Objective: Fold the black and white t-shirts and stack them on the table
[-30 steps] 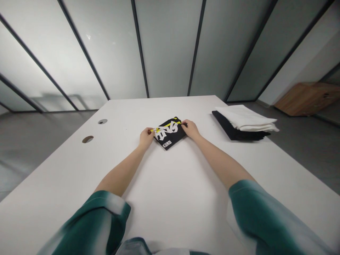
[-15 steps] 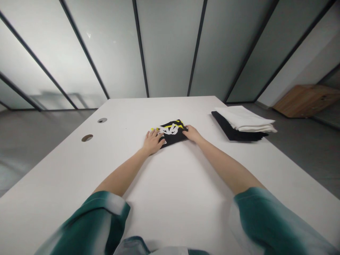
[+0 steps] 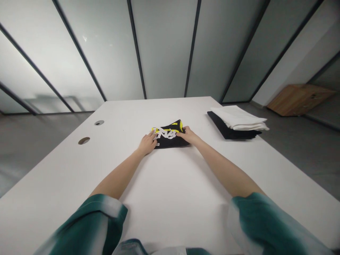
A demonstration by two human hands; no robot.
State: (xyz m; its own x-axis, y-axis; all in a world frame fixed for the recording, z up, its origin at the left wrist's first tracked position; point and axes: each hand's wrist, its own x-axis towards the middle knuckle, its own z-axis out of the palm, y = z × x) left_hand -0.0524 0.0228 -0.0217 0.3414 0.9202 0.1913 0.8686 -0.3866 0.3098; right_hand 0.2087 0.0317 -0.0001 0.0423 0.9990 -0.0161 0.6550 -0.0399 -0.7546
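A small folded black shirt with white lettering and yellow print lies on the white table, in front of me. At its left end is my left hand, fingers curled on the edge and the printed face. My right hand grips the right end, its thumb on the lettering and its other fingers round the far side. A yellow patch shows at the upper right corner, where the cloth stands up a little. The underside of the shirt is hidden.
Right of my hands, folded white cloth is stacked on folded black cloth, near the table's right edge. Two round holes, one nearer me, pierce the tabletop at left. A wooden cabinet and frosted glass panels stand beyond.
The shirt has turned so its near edge lies nearly level. My left hand has drawn left from its face to its end; my right thumb has moved further onto the print.
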